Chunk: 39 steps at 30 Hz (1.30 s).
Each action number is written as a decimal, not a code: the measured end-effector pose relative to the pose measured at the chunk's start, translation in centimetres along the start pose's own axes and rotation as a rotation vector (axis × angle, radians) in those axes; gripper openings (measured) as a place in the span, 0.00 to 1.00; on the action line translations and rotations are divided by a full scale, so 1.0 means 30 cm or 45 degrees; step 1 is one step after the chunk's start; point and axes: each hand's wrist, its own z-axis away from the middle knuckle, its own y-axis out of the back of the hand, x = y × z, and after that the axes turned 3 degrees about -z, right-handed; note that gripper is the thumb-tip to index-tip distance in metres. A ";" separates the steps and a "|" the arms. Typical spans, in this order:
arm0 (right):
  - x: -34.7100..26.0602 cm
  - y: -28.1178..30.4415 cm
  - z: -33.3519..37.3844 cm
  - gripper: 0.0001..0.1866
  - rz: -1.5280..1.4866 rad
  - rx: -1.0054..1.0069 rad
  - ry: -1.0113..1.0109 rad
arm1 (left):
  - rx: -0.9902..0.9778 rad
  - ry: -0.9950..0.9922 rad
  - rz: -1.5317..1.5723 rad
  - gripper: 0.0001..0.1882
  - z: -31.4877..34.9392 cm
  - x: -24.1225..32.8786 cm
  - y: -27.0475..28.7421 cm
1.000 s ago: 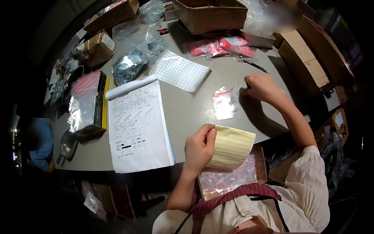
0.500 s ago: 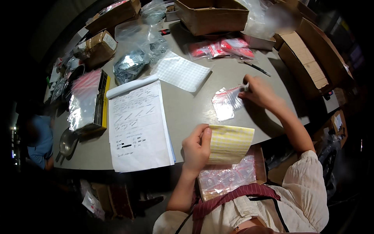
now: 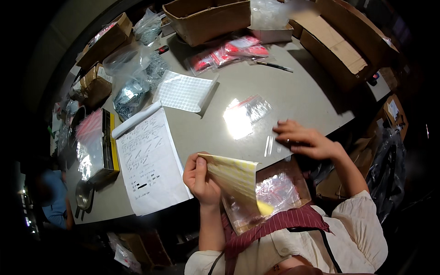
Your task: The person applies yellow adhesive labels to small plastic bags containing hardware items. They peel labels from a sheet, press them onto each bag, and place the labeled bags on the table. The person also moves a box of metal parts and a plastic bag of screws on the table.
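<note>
Dim room, gray table [image 3: 316,96], yellow sheet [image 3: 236,176] held

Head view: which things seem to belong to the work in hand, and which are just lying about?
Seemingly in use:
- yellow-patterned sheet, held in the left hand
- clear zip bags on the table, near the open right hand
- bagged small parts in the box by the person's lap

Apparently just lying about:
- pen
- metal pan
- red packets
</note>
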 end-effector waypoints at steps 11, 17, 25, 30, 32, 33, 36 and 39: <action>-0.170 -0.098 -0.137 0.20 -0.605 0.253 -0.185 | -0.171 -0.200 -0.732 0.07 0.019 -0.019 -0.034; -0.168 -0.145 -0.220 0.19 -0.060 0.267 0.165 | -0.398 -0.052 -0.809 0.09 0.019 0.072 -0.062; -0.189 -0.139 -0.209 0.22 0.053 0.383 0.258 | -0.437 0.125 -0.821 0.15 -0.017 0.085 -0.094; -0.161 -0.132 -0.199 0.16 0.033 0.451 0.261 | -0.497 0.175 -0.877 0.11 -0.017 0.084 -0.110; -0.157 -0.138 -0.193 0.14 -0.025 0.448 0.214 | -0.485 0.074 -0.828 0.09 -0.008 0.072 -0.108; -0.156 -0.144 -0.183 0.13 -0.059 0.429 0.157 | -0.478 0.023 -0.803 0.07 -0.003 0.068 -0.108; -0.158 -0.156 -0.169 0.10 -0.150 0.430 0.012 | -0.412 0.131 -0.724 0.07 0.011 0.068 -0.108; -0.154 -0.170 -0.163 0.09 -0.336 0.437 -0.121 | -0.375 0.137 -0.690 0.06 0.024 0.050 -0.092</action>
